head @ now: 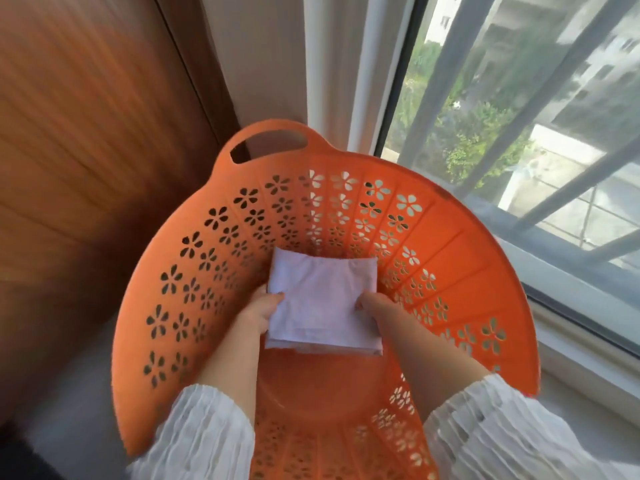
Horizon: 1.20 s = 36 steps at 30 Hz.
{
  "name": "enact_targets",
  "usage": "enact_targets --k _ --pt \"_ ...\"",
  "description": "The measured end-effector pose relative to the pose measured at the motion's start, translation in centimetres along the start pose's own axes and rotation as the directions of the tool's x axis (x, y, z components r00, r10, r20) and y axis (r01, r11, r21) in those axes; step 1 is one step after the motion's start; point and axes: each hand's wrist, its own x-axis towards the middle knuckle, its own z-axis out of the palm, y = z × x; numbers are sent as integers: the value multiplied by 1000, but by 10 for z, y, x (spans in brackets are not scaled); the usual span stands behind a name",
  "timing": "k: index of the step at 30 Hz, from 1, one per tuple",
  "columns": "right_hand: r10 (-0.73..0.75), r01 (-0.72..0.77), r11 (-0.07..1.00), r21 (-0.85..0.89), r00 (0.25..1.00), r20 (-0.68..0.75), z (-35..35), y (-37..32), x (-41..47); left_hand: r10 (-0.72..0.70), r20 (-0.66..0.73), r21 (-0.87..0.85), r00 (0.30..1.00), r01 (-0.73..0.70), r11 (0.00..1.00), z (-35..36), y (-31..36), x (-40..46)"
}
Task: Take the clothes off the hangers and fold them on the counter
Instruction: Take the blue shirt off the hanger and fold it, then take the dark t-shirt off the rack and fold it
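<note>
We count one orange plastic laundry basket (460, 271), one folded white garment (323, 303), two hands and two white crinkled sleeves (204, 431). No other garment is visible to us in the head view.

The basket is round, its wall pierced with flower-shaped cut-outs, and one loop handle (268, 140) stands at its far rim. It sits in a corner, a wooden panel (86, 150) to its left and a barred window (519, 116) to its right. Both forearms reach down into it. The only item we see inside is the folded garment; the basket floor nearer the person shows bare orange plastic.

The garment is folded into a flat, roughly square packet of several layers, with stacked edges showing along its near side. It lies level, broad face up, inside the basket toward the far wall. We cannot tell whether it rests on the floor or is held just above it. The packet is close to square, so we record no clear long axis; its near edge runs left to right across the view, slightly lower at the right.

The left hand (259, 311) grips the packet's left edge, thumb on top, remaining fingers hidden beneath the cloth. The right hand (375, 308) grips the right edge in the same manner, fingers curled round it.
</note>
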Motion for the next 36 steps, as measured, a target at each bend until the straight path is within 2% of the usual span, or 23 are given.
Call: enact_targets --k 2,5,9,12,16,20,25,31,36 --pt "-15 19 996 -89 999 42 7 2 14 -9 -71 48 997 12 999 -1 -8 9" --pt "-23 33 993 -116 996 86 15 -3 18 -20 -122 115 992 34 993 -2 1 3" --pt "-40 50 995 -90 992 117 18 -15 -11 -4 -97 174 995 20 984 -4 25 -24" --pt "-41 68 988 -136 981 192 11 -27 -51 -43 -50 205 998 52 977 -5 57 -64" --pt "-102 143 977 -161 966 237 -15 -55 -136 -36 -11 274 999 38 961 -10 112 -146" --pt "-214 251 953 -169 954 212 -55 -90 -242 67 -4 349 998 -61 935 -19 179 -244" --pt "-254 290 934 -208 950 183 -111 -115 -386 158 27 483 987 -151 863 -35 253 -376" --pt "-332 355 915 -193 933 141 -176 -109 -554 99 135 486 986 -153 860 -40 304 -538" --pt "-393 399 907 -132 917 68 -206 -71 -640 159 223 539 962 -258 802 -37 316 -629"
